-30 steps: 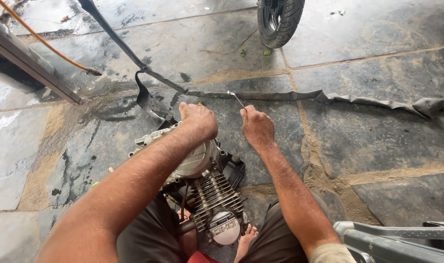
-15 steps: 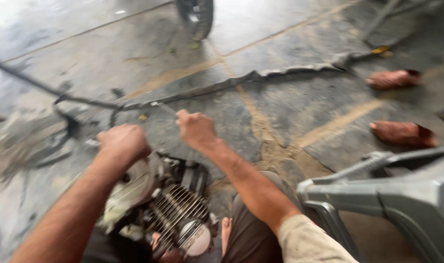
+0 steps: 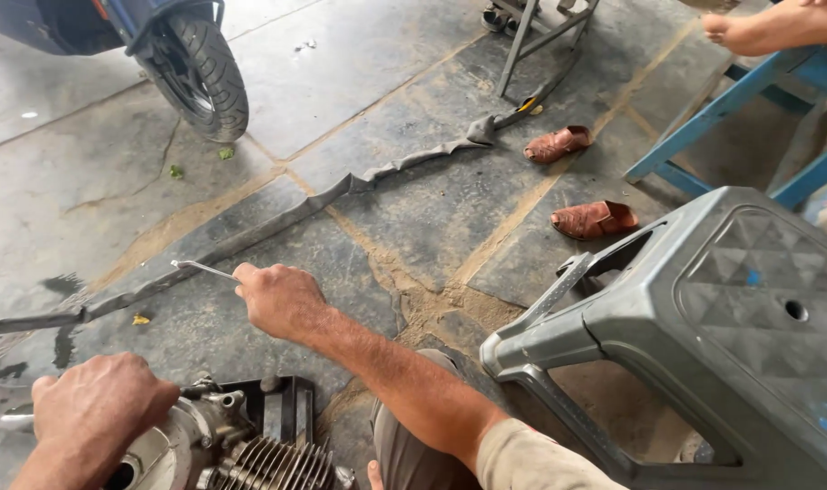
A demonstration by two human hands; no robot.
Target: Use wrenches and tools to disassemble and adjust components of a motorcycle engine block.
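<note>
My right hand point(image 3: 277, 298) is closed around a thin metal tool point(image 3: 200, 268) whose bent tip points left above the stone floor. My left hand point(image 3: 100, 408) presses down on the top of a small motorcycle engine point(image 3: 232, 449) at the bottom left; its cooling fins show below my wrist. The engine sits on a dark tray point(image 3: 291, 404) between my knees.
A grey plastic stool point(image 3: 704, 336) lies tipped at the right. A flat rubber inner tube point(image 3: 341, 191) stretches across the floor. A scooter's wheel point(image 3: 200, 77) stands top left. Two brown sandals point(image 3: 577, 181), a blue bench point(image 3: 740, 100) and another person's foot point(image 3: 749, 32) are at the upper right.
The view has swung right and up: the stool, sandals and blue bench now show. My right hand has lifted off the engine to the right with the tool; my left hand stays on it.
</note>
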